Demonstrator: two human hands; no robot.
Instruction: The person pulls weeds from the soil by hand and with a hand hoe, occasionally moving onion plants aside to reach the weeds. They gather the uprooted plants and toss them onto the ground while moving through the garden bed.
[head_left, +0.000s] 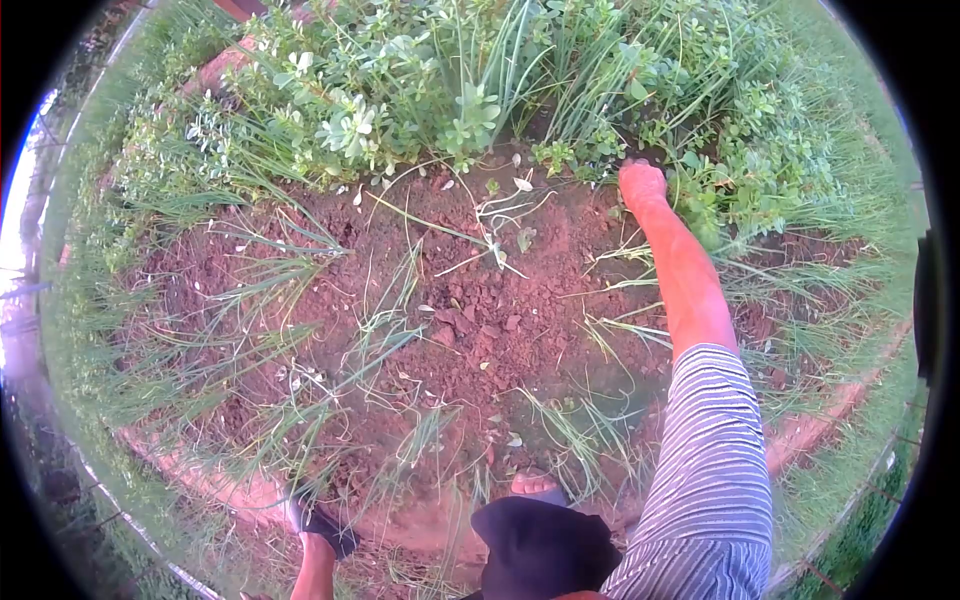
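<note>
My right hand reaches forward to the edge of the leafy green plants, its fingers curled down at the base of the stems. What the fingers hold, if anything, is hidden by the hand and leaves. A striped sleeve covers the upper part of that arm. Thin onion-like shoots stand among the broad-leaved plants just beyond the hand. My left hand is not in view.
Reddish-brown soil lies in front, with drooping clumps of long green shoots. An uprooted-looking pale stem lies near the middle. My feet, one in a dark sandal, are at the bottom by a low earth ridge.
</note>
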